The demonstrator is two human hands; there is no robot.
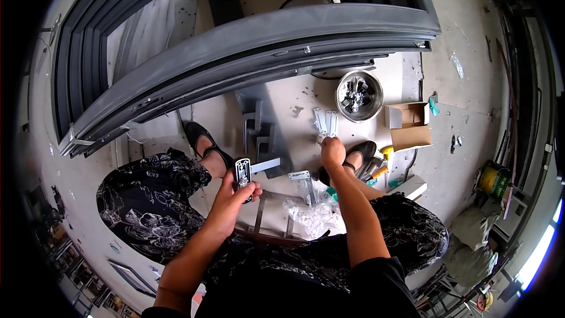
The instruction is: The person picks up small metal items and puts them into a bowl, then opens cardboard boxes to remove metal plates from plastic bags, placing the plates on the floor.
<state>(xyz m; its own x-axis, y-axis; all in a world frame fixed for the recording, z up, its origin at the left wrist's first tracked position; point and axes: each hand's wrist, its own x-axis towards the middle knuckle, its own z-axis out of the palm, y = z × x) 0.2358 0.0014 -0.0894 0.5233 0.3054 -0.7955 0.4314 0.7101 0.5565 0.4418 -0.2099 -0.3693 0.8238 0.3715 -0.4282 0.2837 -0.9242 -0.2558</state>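
My left hand (232,196) is closed around a small oblong black-and-silver hardware fitting (242,172), held upright with its recessed inner side showing. Out on the floor between my feet, my right hand (333,153) has its fingers drawn together at the near end of some flat silver metal plates (325,119). Its fingertips are hidden, so what they pinch cannot be made out. A round metal bowl (359,96) full of small dark and shiny parts stands just beyond the plates. Beside it sits an opened cardboard box (409,126).
A large dark grey metal frame (253,29) spans the far side. Grey profile pieces (253,123) lie between my feet. Crumpled clear plastic (315,215) and another silver plate (301,182) are nearer me. An orange-handled tool (379,172) lies by my right shoe (362,152).
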